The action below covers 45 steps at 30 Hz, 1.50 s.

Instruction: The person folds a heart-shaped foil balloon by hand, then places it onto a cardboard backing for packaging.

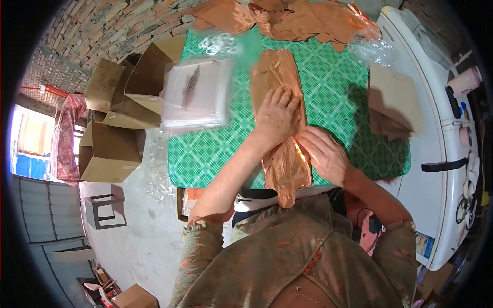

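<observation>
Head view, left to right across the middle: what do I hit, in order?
Red patterned curtain → lower open cardboard box → stack of clear plastic sleeves → left hand → right hand → beige sheet → white appliance.

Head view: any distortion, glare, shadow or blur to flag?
Head view: strong fisheye, corners black, white appliance bowed; head view: window washed out, glints on the shiny brown plastic; head view: dark shadow on the green tablecloth beyond the right hand; head view: smeared green patch beside the white loops.
</observation>
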Tool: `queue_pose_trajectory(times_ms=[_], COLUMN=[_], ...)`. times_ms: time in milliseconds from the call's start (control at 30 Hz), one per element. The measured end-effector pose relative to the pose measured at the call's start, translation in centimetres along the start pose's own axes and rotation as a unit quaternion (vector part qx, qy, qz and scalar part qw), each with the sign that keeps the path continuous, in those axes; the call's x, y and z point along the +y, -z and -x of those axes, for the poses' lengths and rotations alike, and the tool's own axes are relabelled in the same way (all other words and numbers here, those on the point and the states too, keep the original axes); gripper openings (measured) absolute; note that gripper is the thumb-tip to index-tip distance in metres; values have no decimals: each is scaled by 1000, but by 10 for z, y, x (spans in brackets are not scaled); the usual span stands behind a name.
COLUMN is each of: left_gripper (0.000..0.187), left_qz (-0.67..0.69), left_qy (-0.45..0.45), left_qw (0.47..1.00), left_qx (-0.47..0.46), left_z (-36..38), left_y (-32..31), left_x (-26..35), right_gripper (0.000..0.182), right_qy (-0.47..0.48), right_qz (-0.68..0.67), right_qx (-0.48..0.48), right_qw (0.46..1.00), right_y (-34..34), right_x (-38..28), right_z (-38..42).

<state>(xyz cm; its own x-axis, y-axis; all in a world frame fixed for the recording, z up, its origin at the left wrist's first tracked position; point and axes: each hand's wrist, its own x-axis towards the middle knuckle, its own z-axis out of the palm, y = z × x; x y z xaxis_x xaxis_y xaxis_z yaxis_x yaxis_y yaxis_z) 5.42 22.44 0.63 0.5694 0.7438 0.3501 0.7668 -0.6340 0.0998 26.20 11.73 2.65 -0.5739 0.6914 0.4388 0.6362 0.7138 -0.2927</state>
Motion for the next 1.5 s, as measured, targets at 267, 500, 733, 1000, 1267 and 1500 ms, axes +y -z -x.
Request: queue_pose_trajectory(times_ms=[267,500,733,1000,1267,1500], left_gripper=[53,57,58,60,58,59], left_qz=[106,94,90,95,98,93], left_qy=[-68,-96,-80,-56,-52,-38], left_qw=[990,990,992,994,994,995], left_qx=[61,39,28,-10,3,-22], left_z=[8,18,19,21,21,21], left_y=[9,5,0,2,0,1], left_x=[-24,-32,-33,-30,-29,-28], right_gripper=[44,39,42,43,49,45], right_qy=[11,-33,-27,-37,-36,143], right_qz=[23,-1,47,82,287,73], right_qx=[11,30,-22,-10,-50,-169], right_qw=[1000,999,998,996,956,973], right_y=[-5,-20,-43,-57,-61,-73], right_x=[39,61,97,150,190,123], right_z=[-23,-73,-95,-137,-189,-225])
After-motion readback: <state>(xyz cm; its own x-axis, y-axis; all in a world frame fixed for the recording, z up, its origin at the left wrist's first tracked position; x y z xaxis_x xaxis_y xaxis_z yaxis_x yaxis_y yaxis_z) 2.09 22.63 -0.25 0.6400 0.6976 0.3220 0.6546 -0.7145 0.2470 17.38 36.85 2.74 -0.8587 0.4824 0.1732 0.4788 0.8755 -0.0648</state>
